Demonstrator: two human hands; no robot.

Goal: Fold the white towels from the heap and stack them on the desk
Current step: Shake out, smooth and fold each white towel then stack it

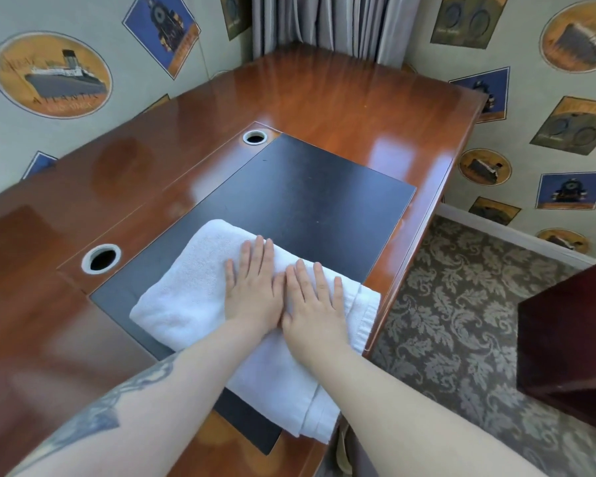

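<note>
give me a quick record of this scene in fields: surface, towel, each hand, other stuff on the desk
surface: wooden desk with a black inset pad
towel: one white towel, folded, lying across the pad, its near end at the desk's front edge
left hand: left hand flat on the towel, fingers straight
right hand: right hand flat on the towel beside the left, fingers straight
other: two round cable holes
heap: not in view

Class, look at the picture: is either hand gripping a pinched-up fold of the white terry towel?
No: the left hand and right hand both lie flat with straight fingers on the white terry towel.
</note>
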